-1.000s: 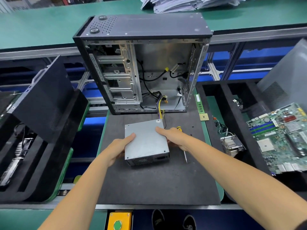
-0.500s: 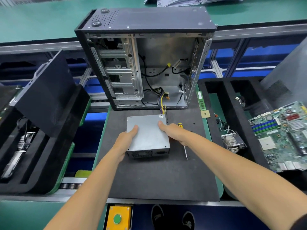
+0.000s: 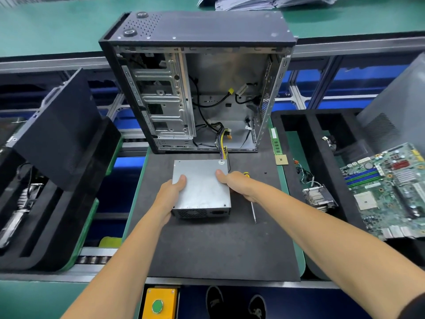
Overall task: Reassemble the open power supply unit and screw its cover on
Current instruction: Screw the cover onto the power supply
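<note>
The grey sheet-metal power supply box (image 3: 201,187) lies flat on the dark foam mat (image 3: 220,247) covering the counter, near the mat's far edge and just in front of the open black-and-silver computer case (image 3: 197,84) that stands upright there. Its vented end faces the near edge, and a bundle of yellow, black and purple wires (image 3: 222,143) runs from its far right corner into the case.

The left hand (image 3: 169,196) grips the box's left side: the thumb lies on top of the lid, the fingers curl down round the left edge and are hidden below it. The right hand (image 3: 239,186) grips the right side the same way, thumb pressed on the lid near the far right corner, fingers wrapped down the right wall out of sight.

A slim screwdriver with a yellow-and-black handle (image 3: 251,203) lies on the mat just beside the box's right side, partly under the right hand.

A green motherboard (image 3: 391,192) rests in the black foam tray (image 3: 322,162) at the right.
</note>
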